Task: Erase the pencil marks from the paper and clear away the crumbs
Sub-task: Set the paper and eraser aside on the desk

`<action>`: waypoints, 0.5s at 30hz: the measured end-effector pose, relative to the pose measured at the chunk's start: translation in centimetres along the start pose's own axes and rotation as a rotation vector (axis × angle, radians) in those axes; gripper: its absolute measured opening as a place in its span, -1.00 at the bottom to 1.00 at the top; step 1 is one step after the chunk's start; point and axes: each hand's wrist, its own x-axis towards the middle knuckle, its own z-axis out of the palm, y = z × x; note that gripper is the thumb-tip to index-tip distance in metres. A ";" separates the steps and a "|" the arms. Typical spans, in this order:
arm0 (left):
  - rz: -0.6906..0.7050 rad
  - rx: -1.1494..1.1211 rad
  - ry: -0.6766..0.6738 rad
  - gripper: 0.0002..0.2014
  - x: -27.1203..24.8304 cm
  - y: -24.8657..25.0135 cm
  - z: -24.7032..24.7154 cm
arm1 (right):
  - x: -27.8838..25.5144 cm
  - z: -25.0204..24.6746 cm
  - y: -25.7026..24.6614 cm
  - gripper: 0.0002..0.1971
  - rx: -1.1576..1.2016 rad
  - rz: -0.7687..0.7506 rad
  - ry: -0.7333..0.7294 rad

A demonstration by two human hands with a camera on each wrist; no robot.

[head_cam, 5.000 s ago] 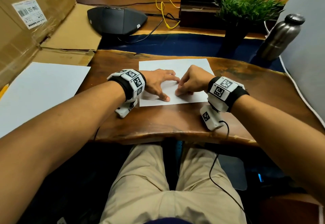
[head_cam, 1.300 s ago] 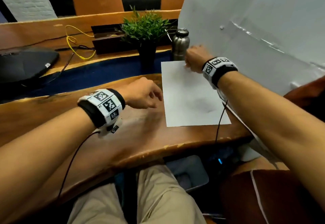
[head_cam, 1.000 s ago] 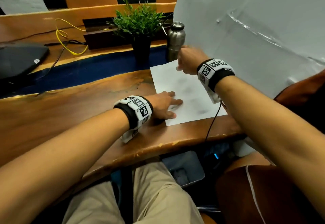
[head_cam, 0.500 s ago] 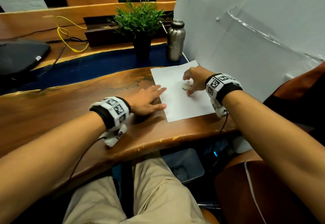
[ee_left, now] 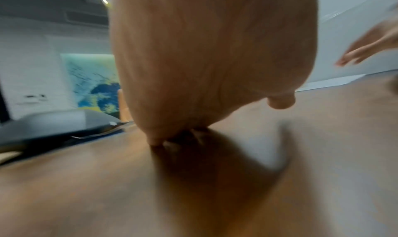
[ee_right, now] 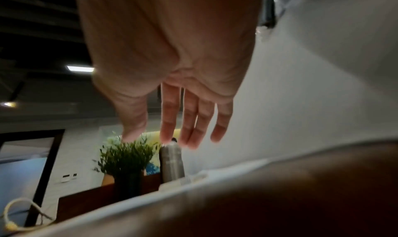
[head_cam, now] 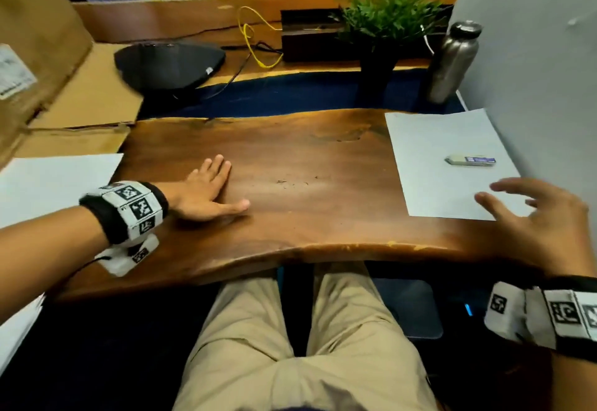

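Paper (head_cam: 442, 165): white sheet at 2 o'clock on the wooden desk (head_cam: 307, 158), flat, beside the grey panel. 
Eraser (head_cam: 470, 160): lies on the paper's right half, touched by no hand. 
Crumbs (head_cam: 290, 181): dark specks at desk centre, between the hands. 
Left hand (head_cam: 206, 194): at 9 o'clock, fingers straight, palm flat on the desk, grasping nothing. 
Right hand (head_cam: 542, 226): at 4 o'clock, fingers spread and relaxed, released, hovering over the paper's near corner. 
Metal bottle (head_cam: 454, 61), potted plant (head_cam: 384, 19): at 1 o'clock.
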 end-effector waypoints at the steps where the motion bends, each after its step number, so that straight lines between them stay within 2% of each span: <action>1: 0.031 0.000 0.015 0.28 -0.3 1.0 0.5 | -0.4 0.7 1.0 -0.75 0.034 0.018 0.046; 3: 0.093 -0.011 0.031 0.38 -0.4 3.2 1.0 | -0.9 2.5 2.3 -0.71 0.054 -0.004 0.100; 4: 0.132 -0.003 0.030 0.36 -0.2 4.5 1.2 | -1.0 3.1 2.8 -0.67 0.039 -0.033 0.121; 9: 0.355 -0.008 -0.015 0.06 0.7 11.5 0.7 | -1.0 4.5 4.4 -0.68 -0.017 -0.163 0.254; 12: 0.495 -0.150 -0.013 -0.07 1.4 12.1 -1.2 | -1.4 5.2 4.9 -0.69 -0.001 -0.148 0.326; 15: 0.454 -0.157 0.047 -0.08 3.5 9.6 -4.4 | -2.3 6.1 5.1 -0.71 -0.039 -0.158 0.409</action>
